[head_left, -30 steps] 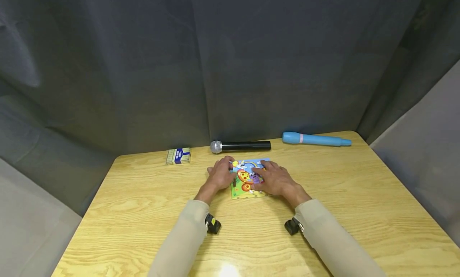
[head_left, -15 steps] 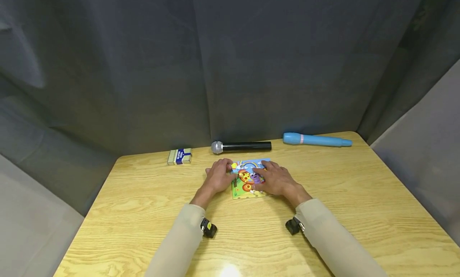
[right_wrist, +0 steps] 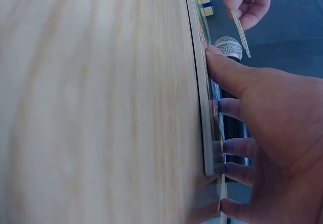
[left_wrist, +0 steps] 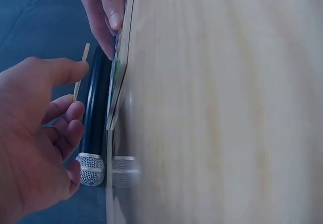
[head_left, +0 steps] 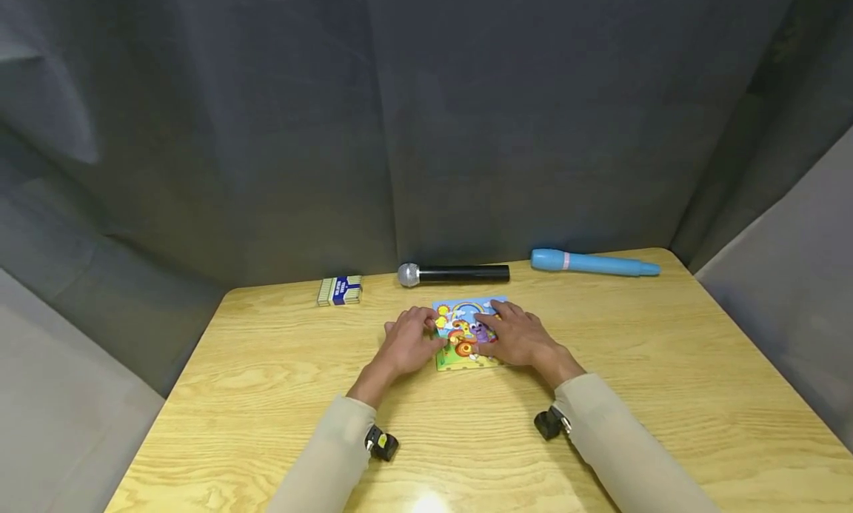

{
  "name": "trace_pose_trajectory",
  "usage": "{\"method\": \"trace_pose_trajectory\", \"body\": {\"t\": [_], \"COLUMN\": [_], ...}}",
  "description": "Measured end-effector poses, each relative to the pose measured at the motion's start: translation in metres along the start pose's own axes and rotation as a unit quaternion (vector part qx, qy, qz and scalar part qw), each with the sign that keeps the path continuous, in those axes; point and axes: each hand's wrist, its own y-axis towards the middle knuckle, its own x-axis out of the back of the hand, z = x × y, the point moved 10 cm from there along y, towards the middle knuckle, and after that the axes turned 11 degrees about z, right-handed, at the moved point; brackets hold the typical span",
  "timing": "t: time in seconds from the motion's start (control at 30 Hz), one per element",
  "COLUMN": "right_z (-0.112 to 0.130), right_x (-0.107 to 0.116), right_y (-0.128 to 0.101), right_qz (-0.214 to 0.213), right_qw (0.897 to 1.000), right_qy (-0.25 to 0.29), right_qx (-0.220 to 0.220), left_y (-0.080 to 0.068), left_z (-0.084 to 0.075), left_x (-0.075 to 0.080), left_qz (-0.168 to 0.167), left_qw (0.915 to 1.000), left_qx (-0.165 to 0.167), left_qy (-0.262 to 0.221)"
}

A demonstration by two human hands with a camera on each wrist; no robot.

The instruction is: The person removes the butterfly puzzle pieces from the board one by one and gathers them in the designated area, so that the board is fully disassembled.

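Both hands sit at the colourful puzzle board [head_left: 466,334] mid-table: the left hand [head_left: 408,344] pinches a thin flat piece [left_wrist: 80,72] at its left edge, while the right hand [head_left: 521,337] presses flat fingers on the board's right side. Just behind lies a black microphone [head_left: 455,274], flanked by a small striped box [head_left: 340,290] and a blue marker [head_left: 593,263], all lined along the table's [head_left: 266,380] far edge.

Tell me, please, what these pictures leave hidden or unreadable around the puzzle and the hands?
- Puzzle: in the head view both hands cover its side edges; the wrist views show it edge-on, so the picture is unreadable.
- Left hand: it holds a thin flat piece, too slim to identify.
- Small box: print too small to read.
- Microphone: partly hidden behind the puzzle in the wrist views.
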Motion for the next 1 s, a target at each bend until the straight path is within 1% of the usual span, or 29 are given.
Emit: {"method": "trace_pose_trajectory", "body": {"t": [0.23, 0.43, 0.77, 0.9, 1.0], "right_z": [0.000, 0.000, -0.001, 0.000, 0.000], "right_x": [-0.001, -0.001, 0.000, 0.001, 0.002], "right_y": [0.000, 0.001, 0.001, 0.001, 0.001], "right_qz": [-0.001, -0.004, -0.007, -0.008, -0.009], "right_qw": [1.000, 1.000, 1.000, 1.000, 1.000], "right_qy": [-0.003, -0.004, -0.003, -0.001, -0.003], "right_qx": [-0.001, -0.001, 0.002, 0.005, 0.004], "left_y": [-0.012, -0.021, -0.034, -0.040, -0.043], "left_z": [-0.008, -0.012, -0.015, -0.018, -0.021], "left_x": [-0.004, -0.010, -0.026, -0.030, -0.030], "left_qz": [0.017, 0.040, 0.097, 0.114, 0.119], "left_qw": [0.9995, 0.9977, 0.9929, 0.9906, 0.9895], "left_qx": [-0.014, -0.023, -0.036, -0.044, -0.048], "left_qy": [0.023, 0.051, 0.059, 0.062, 0.066]}}
